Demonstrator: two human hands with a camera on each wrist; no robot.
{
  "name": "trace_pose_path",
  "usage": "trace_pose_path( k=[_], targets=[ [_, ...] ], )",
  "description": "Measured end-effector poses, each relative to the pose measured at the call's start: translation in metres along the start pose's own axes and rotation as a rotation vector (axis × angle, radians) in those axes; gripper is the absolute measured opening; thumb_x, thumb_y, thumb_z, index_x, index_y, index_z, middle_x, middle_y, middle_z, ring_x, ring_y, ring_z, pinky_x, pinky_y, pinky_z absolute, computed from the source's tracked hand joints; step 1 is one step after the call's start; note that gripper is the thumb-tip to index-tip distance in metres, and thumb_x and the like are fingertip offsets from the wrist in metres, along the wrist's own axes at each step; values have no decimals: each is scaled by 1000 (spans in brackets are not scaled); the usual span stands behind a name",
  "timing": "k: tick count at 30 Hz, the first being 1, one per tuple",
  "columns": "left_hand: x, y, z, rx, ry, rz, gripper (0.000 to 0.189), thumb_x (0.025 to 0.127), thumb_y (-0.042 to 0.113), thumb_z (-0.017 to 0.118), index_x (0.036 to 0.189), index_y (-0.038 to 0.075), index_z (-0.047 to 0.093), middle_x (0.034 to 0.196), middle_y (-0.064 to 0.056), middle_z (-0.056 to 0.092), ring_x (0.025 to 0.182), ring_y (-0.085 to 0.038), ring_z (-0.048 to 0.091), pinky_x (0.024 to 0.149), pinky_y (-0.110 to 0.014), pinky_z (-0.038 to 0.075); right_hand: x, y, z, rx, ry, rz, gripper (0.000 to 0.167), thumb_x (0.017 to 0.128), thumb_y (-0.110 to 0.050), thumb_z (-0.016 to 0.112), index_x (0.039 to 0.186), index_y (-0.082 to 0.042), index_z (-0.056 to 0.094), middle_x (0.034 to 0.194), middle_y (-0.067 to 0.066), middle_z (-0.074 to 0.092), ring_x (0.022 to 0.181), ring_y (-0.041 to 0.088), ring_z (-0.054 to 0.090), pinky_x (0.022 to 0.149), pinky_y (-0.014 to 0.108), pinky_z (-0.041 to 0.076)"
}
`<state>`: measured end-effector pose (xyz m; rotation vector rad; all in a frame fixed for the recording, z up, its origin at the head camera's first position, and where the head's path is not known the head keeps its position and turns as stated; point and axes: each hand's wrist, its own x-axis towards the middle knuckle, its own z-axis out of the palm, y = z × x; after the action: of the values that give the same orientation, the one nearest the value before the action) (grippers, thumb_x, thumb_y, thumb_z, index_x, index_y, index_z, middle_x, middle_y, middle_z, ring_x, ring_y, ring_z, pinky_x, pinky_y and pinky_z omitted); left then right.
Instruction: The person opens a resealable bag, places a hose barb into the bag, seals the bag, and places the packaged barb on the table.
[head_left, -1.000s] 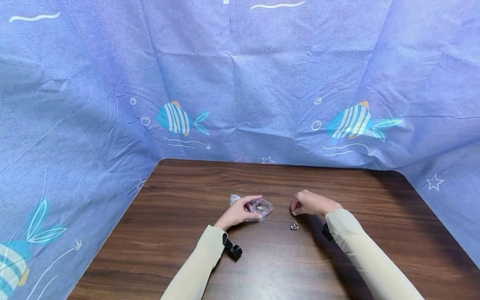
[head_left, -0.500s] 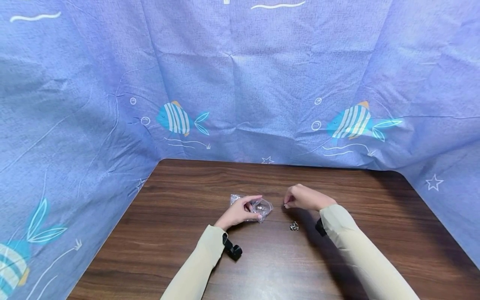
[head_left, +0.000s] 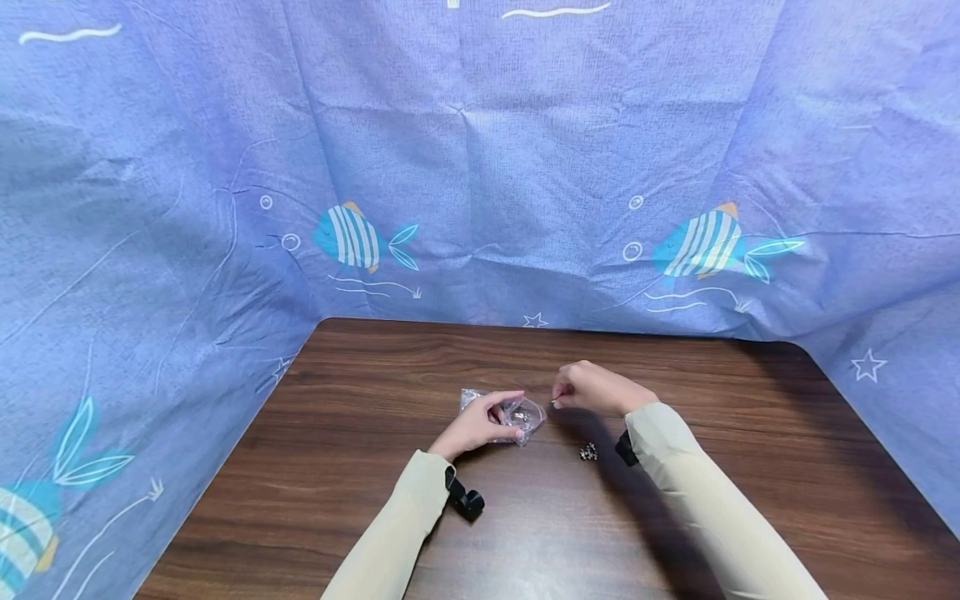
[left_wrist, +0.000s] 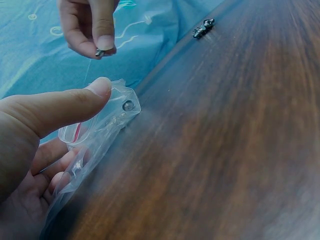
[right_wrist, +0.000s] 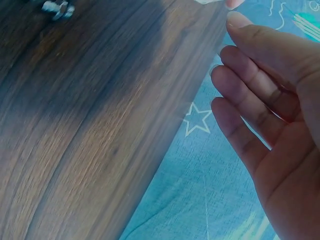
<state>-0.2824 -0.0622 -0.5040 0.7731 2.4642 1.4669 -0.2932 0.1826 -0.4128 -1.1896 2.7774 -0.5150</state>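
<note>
My left hand (head_left: 476, 427) holds a clear plastic zip bag (head_left: 534, 417), its mouth spread between thumb and fingers. Inside the bag, a small round metal piece (left_wrist: 128, 105) shows in the left wrist view. Just right of the bag's mouth, my right hand (head_left: 600, 390) pinches a tiny metal piece (left_wrist: 99, 52) between thumb and forefinger, apart from the bag. Whether it is a screw or a nut is too small to tell. A small pile of shiny metal pieces (head_left: 588, 452) lies on the table below the right hand.
The dark wood-grain table (head_left: 360, 500) extends around both hands. A blue cloth with fish prints (head_left: 525, 167) hangs behind its far edge. Black camera straps (head_left: 467, 500) sit on the wrists.
My right hand has moved left and a little farther away, from above the pile toward the bag, carrying the tiny metal piece. My left hand and the bag have stayed put.
</note>
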Motion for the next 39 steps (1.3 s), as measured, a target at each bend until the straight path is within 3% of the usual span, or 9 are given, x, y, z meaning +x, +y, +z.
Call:
trace_pose_path(
  k=[16,25,39],
  targets=[
    [0,0,0,8,0,-19,60,80,19,79,135,13,56,85,-3,59,75,-8,51,67,-21,44,17,-14,5,17,-23,-39,4,84,-12,72,84,-8,70,79,-5,65,69,2,56,66,19,50],
    [0,1,0,14,0,-12,60,79,18,79,135,13,56,86,-3,60,75,-6,51,67,-20,44,21,-16,8,-3,-26,-35,4,84,-13,72,84,-8,71,80,-5,66,71,3,58,69,21,51],
    [-1,2,0,0,4,-11,60,80,19,79,135,13,56,84,-3,59,75,-9,51,66,-22,44,20,-16,11,-2,0,-65,5,83,-12,73,86,-7,72,77,-5,65,66,1,55,63,18,48]
  ],
)
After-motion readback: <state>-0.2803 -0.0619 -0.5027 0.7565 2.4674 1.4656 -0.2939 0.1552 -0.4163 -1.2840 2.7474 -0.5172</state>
